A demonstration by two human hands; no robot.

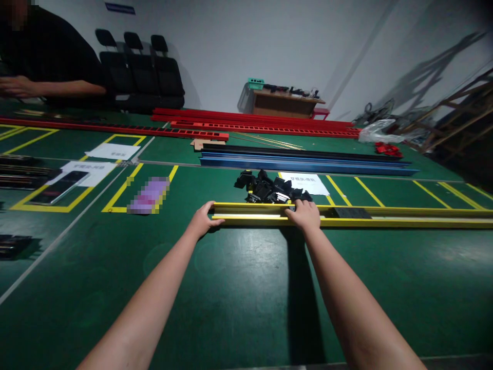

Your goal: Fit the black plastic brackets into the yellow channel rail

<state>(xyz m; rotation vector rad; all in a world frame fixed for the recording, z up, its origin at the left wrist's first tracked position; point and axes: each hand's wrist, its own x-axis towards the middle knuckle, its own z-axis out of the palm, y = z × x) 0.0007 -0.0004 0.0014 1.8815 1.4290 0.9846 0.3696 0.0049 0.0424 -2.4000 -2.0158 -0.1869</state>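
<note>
A long yellow rail, shaped like a trough, lies across the green tabletop in front of me, running from near the middle out past the right edge of view. My left hand grips its left end, thumb on the near edge and fingers at the far one. My right hand lies over the channel farther along, fingers bent down to it; I cannot tell whether they pinch anything inside. Just right of that hand, a flat black block sits in the channel. Close behind the rail is a heap of black parts, with a printed white sheet beside it. Beyond lie a blue rail and, farther back, red rails. To the left, a phone rests partly on paper. Past the tabletop, a person in black is at far left, near black seats.
</note>
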